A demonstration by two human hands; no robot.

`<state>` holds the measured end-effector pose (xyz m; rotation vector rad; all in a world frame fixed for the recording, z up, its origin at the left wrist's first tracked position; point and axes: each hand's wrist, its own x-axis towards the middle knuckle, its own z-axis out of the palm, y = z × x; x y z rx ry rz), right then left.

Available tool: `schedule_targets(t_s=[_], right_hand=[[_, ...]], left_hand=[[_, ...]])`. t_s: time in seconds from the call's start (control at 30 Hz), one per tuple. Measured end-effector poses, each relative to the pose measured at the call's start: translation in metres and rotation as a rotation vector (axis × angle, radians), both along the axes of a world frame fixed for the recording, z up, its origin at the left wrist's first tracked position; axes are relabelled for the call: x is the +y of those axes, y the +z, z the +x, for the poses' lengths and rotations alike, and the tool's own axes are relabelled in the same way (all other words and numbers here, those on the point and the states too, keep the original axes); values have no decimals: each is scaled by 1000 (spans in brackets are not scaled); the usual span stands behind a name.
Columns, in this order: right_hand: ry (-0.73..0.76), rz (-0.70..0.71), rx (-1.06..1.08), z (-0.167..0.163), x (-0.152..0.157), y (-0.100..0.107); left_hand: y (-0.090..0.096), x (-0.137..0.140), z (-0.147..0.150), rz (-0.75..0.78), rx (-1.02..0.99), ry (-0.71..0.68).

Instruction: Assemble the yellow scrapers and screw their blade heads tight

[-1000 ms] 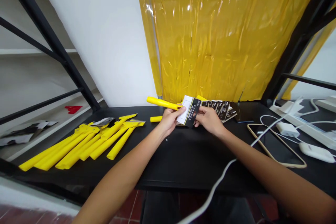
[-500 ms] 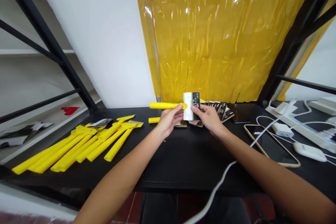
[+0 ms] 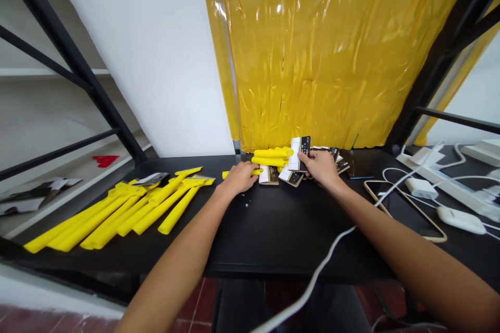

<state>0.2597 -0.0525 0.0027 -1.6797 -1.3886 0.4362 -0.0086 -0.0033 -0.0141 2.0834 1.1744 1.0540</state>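
Left hand [image 3: 242, 178] dropped from raised handle to lower yellow handle [image 3: 225, 174] on bench [image 3: 281, 239], grip unclear — right hand [image 3: 318, 165] shifted pinched card [image 3: 299, 155] rightward. Centre handles [image 3: 270, 161] seemed carded already; left-side pile [image 3: 130, 208], no cards apparent, probably remained.

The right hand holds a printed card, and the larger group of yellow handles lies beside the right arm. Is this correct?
Wrong side: the head view shows the larger group of yellow handles beside the left arm. The right hand does hold a printed card.
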Motion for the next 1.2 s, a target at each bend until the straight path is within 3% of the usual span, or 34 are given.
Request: schedule_targets(t_s=[0.13,0.33,0.57,0.67,0.83,1.03,1.2], right_hand=[[-41,-51,-69,9,6,-3],[-32,-113,-105,13,8,0],[-2,-147,-139,9,2,6],[19,-164,-140,8,1,7],[71,-199,-96,6,0,7],[123,-205,-11,5,0,6],[153,-191,36,6,5,-3]], left_hand=[[5,6,-8,21,32,-88],[37,-3,-25,112,188,-101],[60,-8,-37,-148,-23,-183],[64,-10,-28,-94,-91,-212],[44,-18,9,223,-147,-134],[3,-10,38,321,150,-189],[0,-5,51,352,177,-185]])
